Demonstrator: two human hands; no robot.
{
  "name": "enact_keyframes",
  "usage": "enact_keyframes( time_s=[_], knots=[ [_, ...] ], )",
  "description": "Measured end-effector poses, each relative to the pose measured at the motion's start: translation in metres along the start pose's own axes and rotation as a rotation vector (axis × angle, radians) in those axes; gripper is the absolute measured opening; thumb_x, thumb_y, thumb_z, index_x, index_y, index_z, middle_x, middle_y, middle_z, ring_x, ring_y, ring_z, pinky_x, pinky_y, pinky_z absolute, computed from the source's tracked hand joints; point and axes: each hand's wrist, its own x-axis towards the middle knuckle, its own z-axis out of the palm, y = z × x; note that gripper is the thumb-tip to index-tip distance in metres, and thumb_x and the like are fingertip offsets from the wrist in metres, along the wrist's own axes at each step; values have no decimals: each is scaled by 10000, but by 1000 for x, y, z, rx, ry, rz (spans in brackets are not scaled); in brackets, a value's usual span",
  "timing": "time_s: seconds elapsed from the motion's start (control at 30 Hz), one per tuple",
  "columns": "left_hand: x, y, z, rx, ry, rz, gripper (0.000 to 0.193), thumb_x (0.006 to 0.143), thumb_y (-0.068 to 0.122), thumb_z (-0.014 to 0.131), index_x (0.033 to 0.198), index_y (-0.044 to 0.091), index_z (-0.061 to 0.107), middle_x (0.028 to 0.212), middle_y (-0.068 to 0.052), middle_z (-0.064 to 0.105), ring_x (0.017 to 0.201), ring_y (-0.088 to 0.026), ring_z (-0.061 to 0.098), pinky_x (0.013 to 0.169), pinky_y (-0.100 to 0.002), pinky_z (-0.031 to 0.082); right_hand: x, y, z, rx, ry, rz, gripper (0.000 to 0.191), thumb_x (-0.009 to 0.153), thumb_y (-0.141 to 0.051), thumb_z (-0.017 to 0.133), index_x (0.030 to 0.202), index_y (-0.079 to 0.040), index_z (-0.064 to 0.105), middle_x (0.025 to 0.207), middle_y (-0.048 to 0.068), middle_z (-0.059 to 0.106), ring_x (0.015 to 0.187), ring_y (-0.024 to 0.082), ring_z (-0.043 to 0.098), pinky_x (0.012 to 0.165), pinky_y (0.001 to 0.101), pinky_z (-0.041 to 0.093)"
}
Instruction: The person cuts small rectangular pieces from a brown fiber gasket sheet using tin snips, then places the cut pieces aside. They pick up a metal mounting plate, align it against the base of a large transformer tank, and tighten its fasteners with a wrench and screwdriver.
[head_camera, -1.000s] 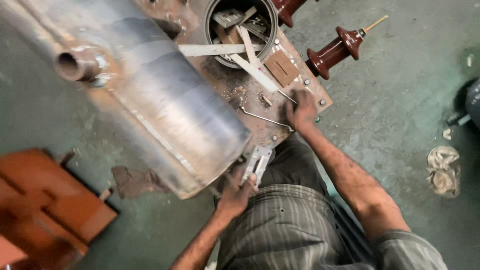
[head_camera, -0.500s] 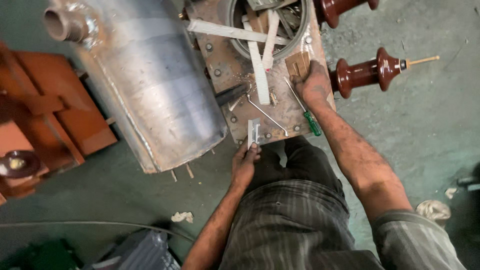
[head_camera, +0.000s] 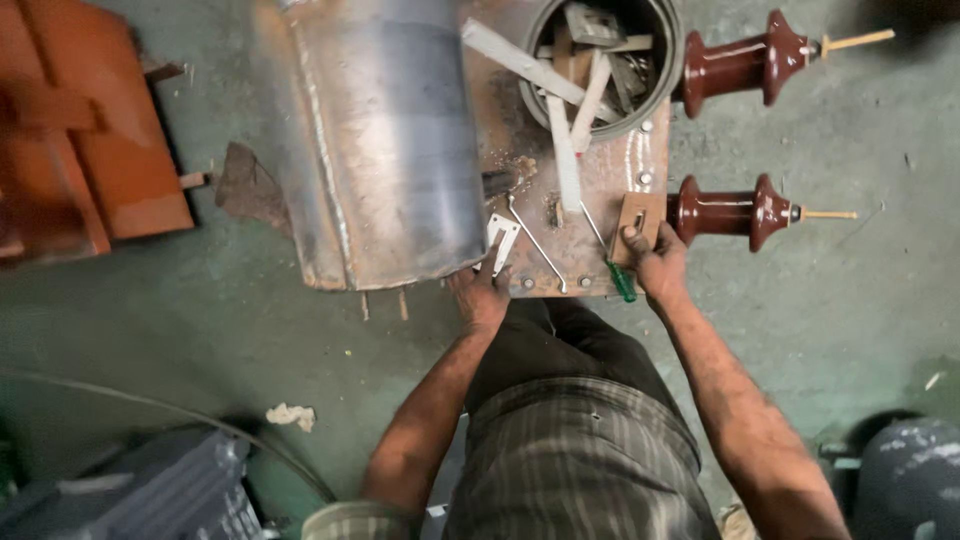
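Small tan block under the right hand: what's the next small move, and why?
Probably lift the small tan block off the rusty plate: the right hand already has fingertips on it, while the left hand braces the plate's near edge.

You see the scene in dim, flat light with soft, weak shadows. A pale sheen runs along the steel cylinder (head_camera: 385, 140). The orange panels (head_camera: 90, 130) at the left edge smear with motion blur, and the corners look dark and soft.
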Motion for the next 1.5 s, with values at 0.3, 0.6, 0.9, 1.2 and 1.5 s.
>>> enact_keyframes(
  time_s=[0.3,0.6,0.9,1.2,1.5],
  knots=[
    [-16,-23,-25,-274,-26,-125,702,748,191,855,1372,33,577,1342,-245,521,1244,-456,495,1056,-546,436,16,-3,22,24,-184,-14,366,993,-214,710,1281,0,633,1102,53,708,953,135,648,843,301,543],
    [-89,-61,-50,-344,-50,-434,529,780,188,842,1233,-6,649,1195,-187,625,1022,-330,636,903,-411,554,-33,32,62,-827,-78,-201,512,902,-406,819,1167,1,660,962,257,717,896,412,685,795,466,536],
    [-186,-147,-115,-471,-188,-734,440,797,307,840,1104,13,730,1008,-159,750,949,-302,729,866,-402,570,-59,20,105,-1007,70,-171,495,899,-379,785,1147,31,656,983,280,714,919,447,692,807,500,538],
    [-335,-239,-200,-649,22,-1117,378,879,304,804,1083,-12,765,879,-73,764,800,-164,659,752,-322,540,-128,47,154,-73,70,-172,413,916,-179,733,1259,15,608,1175,100,677,1020,184,633,886,333,542],
    [-356,-270,-179,-1192,392,-1140,343,916,245,738,1204,59,713,1065,-56,727,915,-144,692,763,-318,564,-256,50,310,-221,-942,42,481,906,-192,733,1344,-45,598,1152,27,695,1041,129,639,905,320,519]
  ],
)
